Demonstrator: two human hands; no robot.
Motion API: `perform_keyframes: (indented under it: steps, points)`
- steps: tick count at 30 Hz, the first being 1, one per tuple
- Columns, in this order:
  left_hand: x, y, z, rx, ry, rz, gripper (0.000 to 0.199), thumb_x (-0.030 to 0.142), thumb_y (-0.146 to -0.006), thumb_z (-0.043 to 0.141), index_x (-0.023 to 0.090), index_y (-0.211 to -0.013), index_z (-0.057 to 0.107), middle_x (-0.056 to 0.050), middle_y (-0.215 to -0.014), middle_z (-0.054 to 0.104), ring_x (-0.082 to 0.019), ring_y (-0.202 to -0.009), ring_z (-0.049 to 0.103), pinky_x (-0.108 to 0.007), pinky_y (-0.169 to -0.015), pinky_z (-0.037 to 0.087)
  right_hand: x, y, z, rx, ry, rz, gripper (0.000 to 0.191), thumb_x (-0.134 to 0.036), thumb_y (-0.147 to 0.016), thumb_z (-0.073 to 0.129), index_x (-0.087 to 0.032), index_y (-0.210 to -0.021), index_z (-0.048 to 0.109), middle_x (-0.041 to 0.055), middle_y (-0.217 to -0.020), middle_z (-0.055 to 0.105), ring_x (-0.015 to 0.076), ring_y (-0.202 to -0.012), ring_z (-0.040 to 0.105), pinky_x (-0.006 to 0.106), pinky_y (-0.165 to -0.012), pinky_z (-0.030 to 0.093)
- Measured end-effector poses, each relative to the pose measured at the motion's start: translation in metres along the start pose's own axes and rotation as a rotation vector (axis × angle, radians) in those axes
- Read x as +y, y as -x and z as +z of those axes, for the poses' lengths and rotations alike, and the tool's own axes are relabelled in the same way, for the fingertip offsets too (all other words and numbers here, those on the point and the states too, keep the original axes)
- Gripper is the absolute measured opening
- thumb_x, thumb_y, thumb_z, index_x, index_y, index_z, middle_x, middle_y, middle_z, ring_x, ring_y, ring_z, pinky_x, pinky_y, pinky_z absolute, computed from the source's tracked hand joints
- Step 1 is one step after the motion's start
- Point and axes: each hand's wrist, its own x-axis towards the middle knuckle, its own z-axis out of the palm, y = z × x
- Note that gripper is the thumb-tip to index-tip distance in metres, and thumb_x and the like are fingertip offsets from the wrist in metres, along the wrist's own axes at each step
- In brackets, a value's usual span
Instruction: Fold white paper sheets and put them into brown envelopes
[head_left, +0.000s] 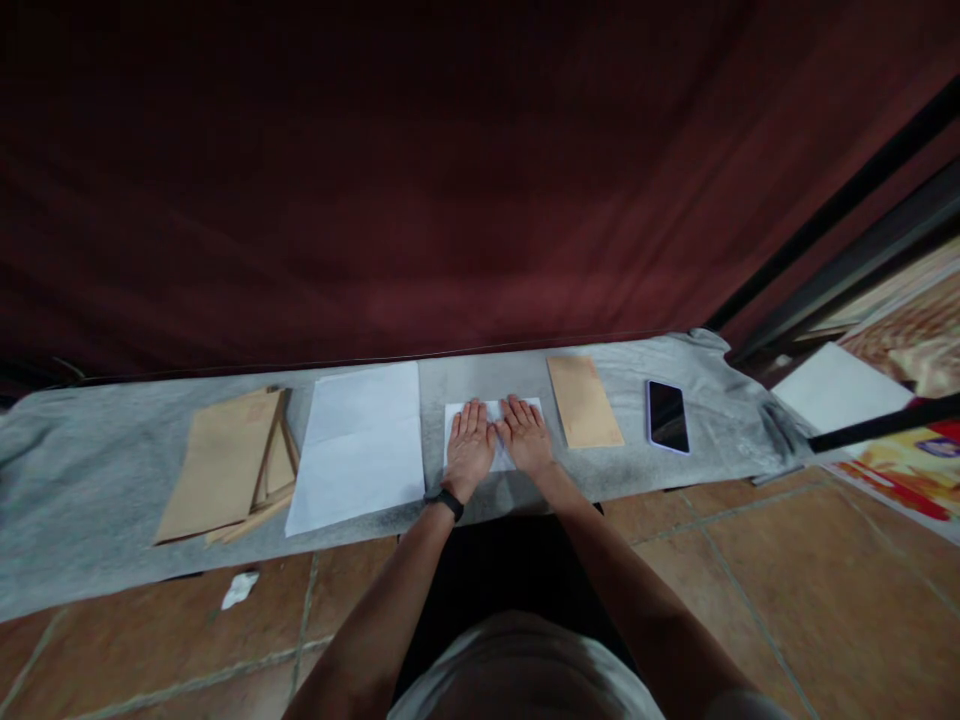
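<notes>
Both of my hands lie flat, side by side, on a small white sheet of paper (497, 452) that looks folded. My left hand (470, 442), with a black band on its wrist, covers the sheet's left part, fingers stretched away from me. On its right part rests my right hand (527, 436), fingers also extended. The thumbs almost meet over the middle of the paper. A stack of larger white sheets (360, 440) is just left of my left hand. To the right of my right hand lies one brown envelope (586, 402).
Several brown envelopes (225, 455) are piled at the left on the grey cloth (90, 470) covering the narrow table. A phone (667, 416) lies at the right. Behind hangs a dark red curtain (420, 200). A crumpled white scrap (240, 589) is on the tiled floor.
</notes>
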Motion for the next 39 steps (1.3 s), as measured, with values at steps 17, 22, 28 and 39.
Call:
perform_keyframes:
  steps: [17, 22, 28, 39]
  points:
    - [-0.01, 0.027, -0.007, 0.141, 0.01, -0.104, 0.06, 0.03, -0.1, 0.03, 0.004, -0.155, 0.034, -0.018, -0.162, 0.031, -0.028, -0.154, 0.021, -0.051, -0.125, 0.022, 0.007, 0.031, -0.006, 0.12, 0.014, 0.097, 0.058, -0.04, -0.107, 0.028, -0.009, -0.155, 0.037, 0.0173, -0.159, 0.038, 0.0302, -0.148, 0.036, 0.051, -0.119, 0.03]
    - [0.009, 0.052, -0.003, 0.03, 0.039, 0.104, 0.056, 0.025, -0.101, 0.027, 0.011, -0.155, 0.035, -0.011, -0.163, 0.034, -0.024, -0.154, 0.021, -0.047, -0.126, 0.023, -0.013, 0.053, -0.011, 0.02, -0.024, -0.094, 0.051, -0.036, -0.107, 0.031, -0.016, -0.153, 0.043, 0.0108, -0.159, 0.042, 0.0262, -0.148, 0.036, 0.048, -0.122, 0.028]
    - [0.004, 0.061, -0.002, 0.048, -0.035, 0.015, 0.058, 0.031, -0.103, 0.028, 0.005, -0.154, 0.036, -0.017, -0.162, 0.034, -0.026, -0.153, 0.026, -0.046, -0.124, 0.027, -0.01, 0.062, -0.005, 0.087, 0.039, -0.022, 0.055, -0.04, -0.107, 0.033, -0.01, -0.153, 0.041, 0.0146, -0.158, 0.041, 0.0286, -0.147, 0.038, 0.048, -0.12, 0.029]
    - [-0.003, 0.1, -0.006, 0.213, -0.071, -0.089, 0.061, 0.032, -0.103, 0.033, -0.003, -0.152, 0.033, -0.027, -0.157, 0.036, -0.034, -0.149, 0.032, -0.052, -0.12, 0.033, -0.001, 0.086, -0.003, 0.242, 0.09, 0.161, 0.065, -0.045, -0.107, 0.032, -0.001, -0.154, 0.035, 0.0251, -0.155, 0.041, 0.0338, -0.144, 0.041, 0.051, -0.116, 0.033]
